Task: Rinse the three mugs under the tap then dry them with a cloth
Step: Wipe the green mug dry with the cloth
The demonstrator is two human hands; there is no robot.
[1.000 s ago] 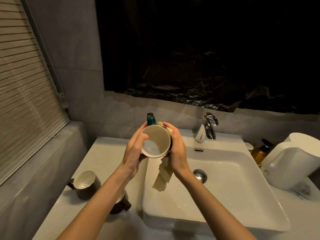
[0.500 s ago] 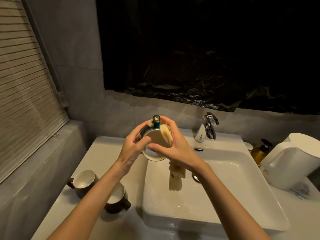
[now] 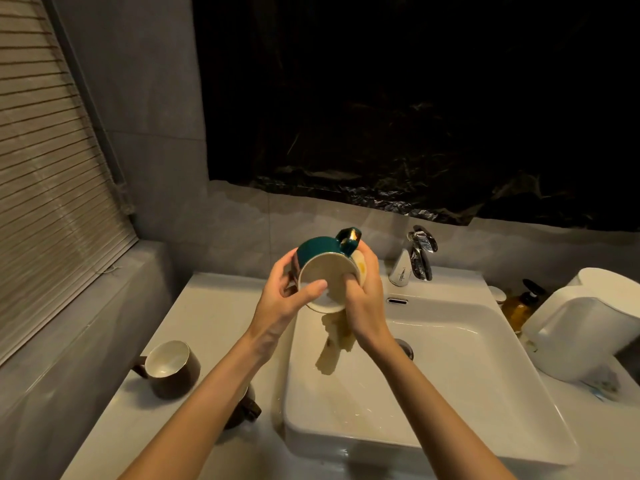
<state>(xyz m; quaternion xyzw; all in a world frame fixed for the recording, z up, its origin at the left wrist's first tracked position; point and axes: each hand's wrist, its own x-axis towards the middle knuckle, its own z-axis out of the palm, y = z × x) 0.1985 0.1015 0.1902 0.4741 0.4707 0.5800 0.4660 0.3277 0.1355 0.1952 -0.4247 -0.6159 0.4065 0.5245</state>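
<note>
Green mug (image 3: 315, 252): held up over the near-left part of the sink (image 3: 433, 445), tipped so its pale inside faces the camera, handle pointing up and to the right.
Left hand (image 3: 280, 303): grips the mug's left side, thumb laid across the rim.
Right hand (image 3: 367, 303): clamped on a yellow cloth (image 3: 337, 344), pressing it against the mug's right side, fingers curled over the rim into the cup.
Cloth: bunched between the right palm and the mug wall; its loose end hangs below the mug, over the basin.
Brown mug (image 3: 171, 367): upright on the counter (image 3: 214, 306) left of the sink, handle to the left.
Second brown mug (image 3: 247, 407): also on the counter, closer to the sink, mostly hidden behind the left forearm.
Tap (image 3: 420, 252): chrome, behind the basin, well apart from the mug; no water stream shows.
Right of sink: an amber pump bottle (image 3: 519, 303) and a white container (image 3: 588, 327).
</note>
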